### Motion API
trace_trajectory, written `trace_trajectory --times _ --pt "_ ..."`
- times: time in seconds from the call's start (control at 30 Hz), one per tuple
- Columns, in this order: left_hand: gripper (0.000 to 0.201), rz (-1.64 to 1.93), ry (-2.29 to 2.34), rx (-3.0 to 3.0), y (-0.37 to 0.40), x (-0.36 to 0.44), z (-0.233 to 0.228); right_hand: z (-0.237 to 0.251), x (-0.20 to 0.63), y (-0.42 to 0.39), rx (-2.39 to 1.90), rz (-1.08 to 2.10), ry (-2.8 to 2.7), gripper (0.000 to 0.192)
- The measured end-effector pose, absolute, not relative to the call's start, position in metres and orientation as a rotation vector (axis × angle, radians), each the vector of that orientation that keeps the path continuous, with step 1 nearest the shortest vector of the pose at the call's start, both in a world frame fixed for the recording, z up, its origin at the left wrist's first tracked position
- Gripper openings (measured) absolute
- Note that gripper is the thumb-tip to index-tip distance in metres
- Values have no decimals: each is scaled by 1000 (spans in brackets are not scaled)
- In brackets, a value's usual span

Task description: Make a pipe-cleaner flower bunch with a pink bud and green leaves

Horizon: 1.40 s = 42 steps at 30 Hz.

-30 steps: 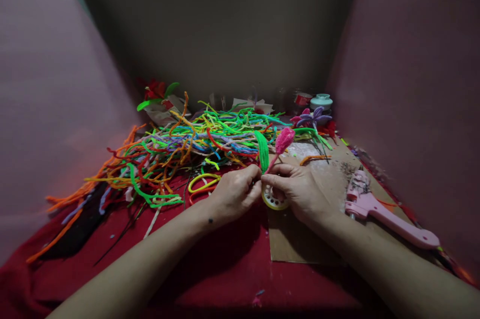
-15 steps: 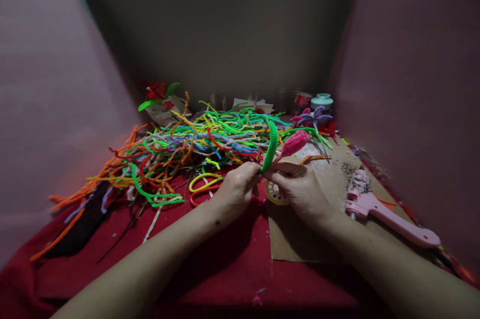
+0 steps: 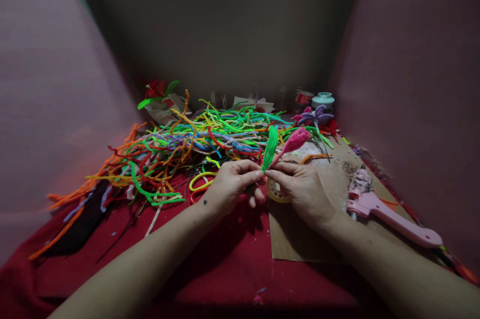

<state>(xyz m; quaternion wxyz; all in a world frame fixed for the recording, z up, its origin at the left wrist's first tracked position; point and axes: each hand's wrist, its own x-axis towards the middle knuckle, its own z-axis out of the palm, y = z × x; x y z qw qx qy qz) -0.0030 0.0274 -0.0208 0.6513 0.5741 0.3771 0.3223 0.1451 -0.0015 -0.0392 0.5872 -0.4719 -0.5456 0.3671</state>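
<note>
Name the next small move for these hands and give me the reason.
Probably pinch the foot of the green leaf snugly against the stem of the pink flower. The fingertips of the left hand and right hand meet there, while leaf and flower splay apart above, so a firmer pinch should help line them up.

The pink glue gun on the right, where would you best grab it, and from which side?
Probably take the glue gun by its long handle, coming from the right: that end stretches toward the near right, away from the metallic-looking tip at the left.
</note>
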Motion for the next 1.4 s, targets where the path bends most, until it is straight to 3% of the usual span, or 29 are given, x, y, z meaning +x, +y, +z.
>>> trace_trajectory --times 0.5,0.77,1.07,1.4 --pt "9 808 969 1274 20 2 -23 -40 143 -3 -1147 820 -1303 15" --pt "18 806 906 1290 20 1 -20 -38 144 -3 -1121 909 -1261 16" --pt "16 836 919 1329 20 2 -22 -41 143 -3 -1137 909 -1254 17" --pt "9 1003 1064 1856 18 2 -32 -39 144 -3 -1185 875 -1261 12"
